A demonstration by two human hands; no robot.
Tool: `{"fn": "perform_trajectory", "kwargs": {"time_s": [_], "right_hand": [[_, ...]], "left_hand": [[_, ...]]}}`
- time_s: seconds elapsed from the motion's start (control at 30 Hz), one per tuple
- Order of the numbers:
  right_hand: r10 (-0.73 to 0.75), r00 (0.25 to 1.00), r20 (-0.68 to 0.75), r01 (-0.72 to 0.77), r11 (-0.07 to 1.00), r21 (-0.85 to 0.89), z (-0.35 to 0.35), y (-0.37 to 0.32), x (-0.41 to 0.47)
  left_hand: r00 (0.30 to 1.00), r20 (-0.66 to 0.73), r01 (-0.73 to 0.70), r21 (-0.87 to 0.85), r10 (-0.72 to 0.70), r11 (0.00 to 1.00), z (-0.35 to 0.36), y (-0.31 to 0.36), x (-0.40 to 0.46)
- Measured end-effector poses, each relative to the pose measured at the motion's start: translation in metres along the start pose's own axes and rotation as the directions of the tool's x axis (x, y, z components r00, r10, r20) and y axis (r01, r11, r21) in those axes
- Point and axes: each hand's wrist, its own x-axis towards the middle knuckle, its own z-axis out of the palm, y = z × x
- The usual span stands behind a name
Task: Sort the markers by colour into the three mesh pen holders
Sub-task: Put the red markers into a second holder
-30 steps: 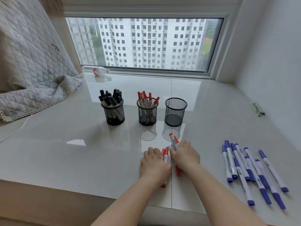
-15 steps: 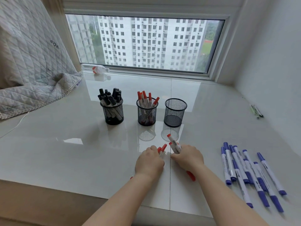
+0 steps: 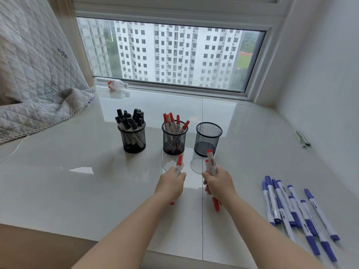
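Observation:
Three black mesh pen holders stand in a row on the white sill. The left holder (image 3: 134, 139) is full of black markers, the middle holder (image 3: 174, 141) has several red markers, and the right holder (image 3: 208, 139) is empty. My left hand (image 3: 170, 184) grips red markers (image 3: 178, 166), caps pointing up toward the middle holder. My right hand (image 3: 219, 184) grips two red markers (image 3: 210, 162), raised in front of the right holder. Both hands are lifted off the surface. Several blue markers (image 3: 291, 208) lie loose at the right.
A quilted grey blanket (image 3: 33, 78) is heaped at the left. A small bottle (image 3: 112, 84) lies by the window frame. A green clip-like item (image 3: 302, 138) lies near the right wall. The sill's front edge (image 3: 77, 234) runs below my forearms.
Both hands gathered the red markers off the sill, lifted them, and moved apart and forward toward the holders. No red markers are left lying on the surface.

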Motion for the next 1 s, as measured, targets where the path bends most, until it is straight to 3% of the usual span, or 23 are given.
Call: {"fn": "perform_trajectory", "kwargs": {"time_s": [0.13, 0.27, 0.43, 0.6, 0.8, 0.9, 1.0], "right_hand": [[-0.162, 0.984, 0.07, 0.17, 0.979, -0.112, 0.009, -0.037, 0.013], [-0.2, 0.98, -0.001, 0.2, 0.978, 0.064, 0.007, -0.082, 0.039], [-0.249, 0.954, -0.166, 0.273, 0.952, 0.138, 0.007, -0.128, 0.069], [-0.185, 0.943, -0.276, 0.286, 0.876, 0.388, 0.024, -0.15, 0.099], [-0.069, 0.95, -0.303, 0.256, 0.728, 0.636, 0.052, -0.149, 0.131], [-0.091, 0.944, -0.317, 0.276, 0.747, 0.605, 0.067, -0.139, 0.141], [-0.22, 0.897, -0.383, 0.372, 0.844, 0.386, 0.081, -0.124, 0.145]], "left_hand": [[1.0, -0.016, -0.021, -0.235, 0.018, 0.972, -0.02, 0.006, 0.017], [0.987, -0.159, -0.084, -0.433, 0.015, 0.897, -0.039, 0.019, 0.038], [0.976, -0.209, -0.165, -0.521, 0.062, 0.838, -0.067, 0.055, 0.068], [0.928, -0.325, -0.321, -0.443, 0.184, 0.837, -0.085, 0.09, 0.097], [0.879, -0.422, -0.452, -0.591, 0.222, 0.668, -0.094, 0.095, 0.141], [0.874, -0.437, -0.455, -0.585, 0.211, 0.672, -0.085, 0.083, 0.155], [0.87, -0.434, -0.459, -0.54, 0.234, 0.706, -0.072, 0.069, 0.161]]}}
